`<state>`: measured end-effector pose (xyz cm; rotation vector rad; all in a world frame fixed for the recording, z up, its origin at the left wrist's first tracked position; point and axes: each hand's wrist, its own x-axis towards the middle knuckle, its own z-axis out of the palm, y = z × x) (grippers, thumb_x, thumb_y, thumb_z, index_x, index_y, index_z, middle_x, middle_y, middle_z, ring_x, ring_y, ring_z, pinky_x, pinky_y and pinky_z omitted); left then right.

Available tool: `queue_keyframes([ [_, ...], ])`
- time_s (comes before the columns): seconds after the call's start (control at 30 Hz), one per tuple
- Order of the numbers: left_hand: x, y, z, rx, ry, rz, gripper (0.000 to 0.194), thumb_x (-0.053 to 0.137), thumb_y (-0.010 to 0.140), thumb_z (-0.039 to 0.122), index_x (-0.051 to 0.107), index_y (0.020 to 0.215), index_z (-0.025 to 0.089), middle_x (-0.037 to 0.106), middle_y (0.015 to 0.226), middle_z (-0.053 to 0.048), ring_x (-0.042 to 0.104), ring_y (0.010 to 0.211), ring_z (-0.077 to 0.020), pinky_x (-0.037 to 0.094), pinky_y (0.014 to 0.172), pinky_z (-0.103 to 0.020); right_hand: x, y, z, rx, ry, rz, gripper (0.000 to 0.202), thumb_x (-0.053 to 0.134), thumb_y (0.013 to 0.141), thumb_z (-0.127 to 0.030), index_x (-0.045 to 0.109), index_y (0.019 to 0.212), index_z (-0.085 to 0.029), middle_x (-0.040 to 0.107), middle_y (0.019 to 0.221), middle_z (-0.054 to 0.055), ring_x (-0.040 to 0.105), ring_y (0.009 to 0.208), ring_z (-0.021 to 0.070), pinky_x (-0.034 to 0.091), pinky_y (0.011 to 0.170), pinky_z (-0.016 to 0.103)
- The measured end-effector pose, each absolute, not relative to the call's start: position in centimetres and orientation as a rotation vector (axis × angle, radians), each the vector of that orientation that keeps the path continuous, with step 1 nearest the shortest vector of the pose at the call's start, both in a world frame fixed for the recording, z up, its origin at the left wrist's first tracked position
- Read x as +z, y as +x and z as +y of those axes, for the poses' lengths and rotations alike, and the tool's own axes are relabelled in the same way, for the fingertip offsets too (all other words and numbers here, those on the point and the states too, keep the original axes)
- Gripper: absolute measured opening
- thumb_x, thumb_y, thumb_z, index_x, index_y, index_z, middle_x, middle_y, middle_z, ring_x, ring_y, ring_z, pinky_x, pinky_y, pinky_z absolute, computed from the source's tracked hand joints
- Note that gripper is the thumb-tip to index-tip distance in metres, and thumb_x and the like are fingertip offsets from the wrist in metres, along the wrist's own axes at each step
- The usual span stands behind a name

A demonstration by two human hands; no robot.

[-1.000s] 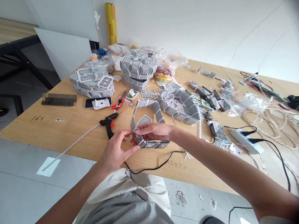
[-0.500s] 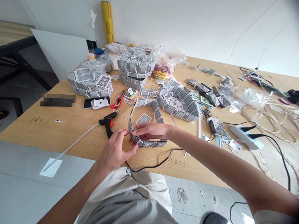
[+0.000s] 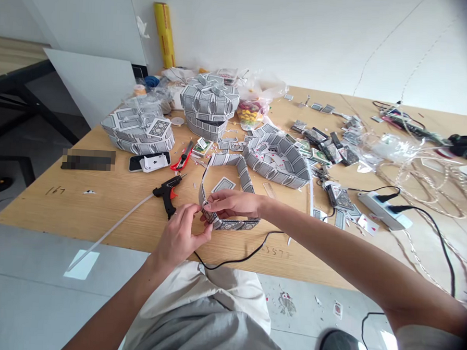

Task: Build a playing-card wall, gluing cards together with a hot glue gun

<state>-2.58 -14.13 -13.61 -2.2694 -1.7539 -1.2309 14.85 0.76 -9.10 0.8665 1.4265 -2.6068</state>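
Note:
A ring-shaped band of folded playing cards (image 3: 236,225) stands on the wooden table near its front edge. My left hand (image 3: 183,235) pinches the band's near left corner between fingers and thumb. Reaching inside the ring, my right hand (image 3: 232,203) grips the same corner, its fingertips partly hidden by the band. A loose card (image 3: 223,185) lies within the ring. Just left of my hands is a black glue gun (image 3: 167,193) with a long glue stick in its back. Behind the band sits an open card basket (image 3: 277,156) with cards inside.
Two lidded card boxes (image 3: 209,103) (image 3: 138,128) stand at the back left. A red cutter (image 3: 183,156) and a phone (image 3: 150,162) with a card on it lie nearer. On the right are card stacks, a power strip (image 3: 384,210) and cords. A black cable crosses the front.
The view has shifted slightly. Both hands remain at the band's near left corner, with almost no visible movement.

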Motion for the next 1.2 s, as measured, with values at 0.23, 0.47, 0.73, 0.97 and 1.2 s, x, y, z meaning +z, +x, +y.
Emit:
queue_keyframes([
  [0.23,-13.46,-2.82,-14.36,-1.366,-2.295,-1.803,0.047,0.078,0.096,0.033,0.056,0.136,0.021,0.073,0.12,-0.012,0.074,0.107,-0.0265,0.064,0.093,-0.039,-8.84,15.11,0.8,-2.594,0.8,1.459,0.045,0.1,0.072,-0.046,0.073,0.089,-0.014,0.076,0.091,0.004,0.073,0.087,0.0141,0.058,0.08,0.022],
  [0.47,-13.36,-2.73,-14.68,-1.421,-2.288,-1.799,0.045,0.079,0.096,0.03,0.058,0.136,0.023,0.073,0.121,-0.01,0.073,0.11,-0.0252,0.064,0.094,-0.037,-8.83,15.15,0.57,-2.609,0.812,1.435,0.045,0.099,0.073,-0.045,0.071,0.093,-0.016,0.074,0.093,0.003,0.072,0.088,0.0143,0.056,0.078,0.022],
  [0.73,-13.41,-2.61,-14.78,-1.421,-2.263,-1.843,0.042,0.079,0.096,0.034,0.059,0.13,0.022,0.073,0.116,-0.01,0.072,0.105,-0.025,0.064,0.09,-0.038,-8.65,15.05,0.37,-2.647,0.792,1.382,0.041,0.097,0.078,-0.043,0.071,0.093,-0.016,0.074,0.094,0.003,0.07,0.084,0.0123,0.056,0.079,0.022],
  [0.97,-13.55,-2.89,-14.64,-1.387,-2.265,-1.836,0.039,0.08,0.095,0.034,0.06,0.126,0.021,0.073,0.11,-0.008,0.074,0.099,-0.0242,0.063,0.09,-0.037,-8.92,14.96,0.27,-2.696,0.779,1.369,0.04,0.098,0.078,-0.041,0.073,0.092,-0.014,0.074,0.09,0.003,0.07,0.082,0.0118,0.057,0.078,0.021],
  [1.2,-13.42,-3.18,-14.81,-1.397,-2.259,-1.825,0.037,0.077,0.098,0.037,0.062,0.128,0.022,0.076,0.114,-0.009,0.075,0.099,-0.0232,0.063,0.086,-0.033,-9.07,15.08,0.28,-2.707,0.793,1.413,0.042,0.097,0.078,-0.043,0.074,0.096,-0.014,0.075,0.095,0.003,0.07,0.086,0.0122,0.056,0.081,0.021],
])
